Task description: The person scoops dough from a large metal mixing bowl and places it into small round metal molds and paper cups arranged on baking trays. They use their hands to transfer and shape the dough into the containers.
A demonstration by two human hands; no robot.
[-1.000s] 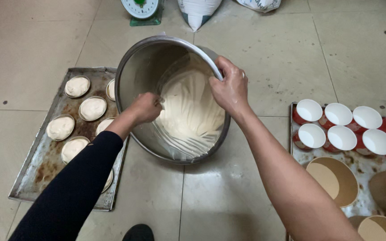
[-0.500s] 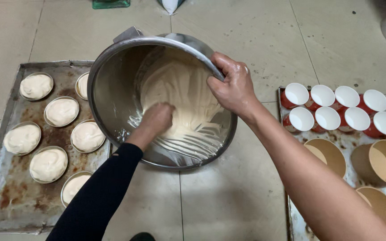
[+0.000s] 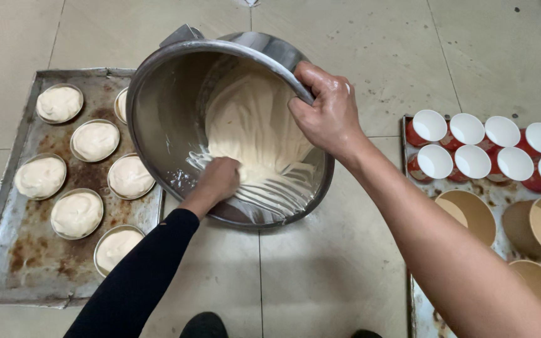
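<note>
A large steel mixing bowl [image 3: 158, 119] is tilted toward me over the tiled floor, with pale cream batter [image 3: 252, 125] clinging to its inner wall. My right hand [image 3: 327, 112] grips the bowl's rim at its upper right. My left hand [image 3: 217, 181], in a black sleeve, reaches inside the bowl with its fingers curled in the batter, streaks trailing below it. Whether it holds a tool is hidden.
A worn metal tray [image 3: 7, 250] on the left carries several round moulds filled with batter [image 3: 76, 213]. On the right, another tray [image 3: 417, 313] holds several empty red-and-white paper cups [image 3: 468, 161] and larger brown paper cups [image 3: 464, 216]. My shoe tip [image 3: 203, 325] shows at the bottom.
The bowl has tilted further toward me and fills more of the view. My left hand went from the bowl's left rim down into the batter. My right hand kept its grip on the rim.
</note>
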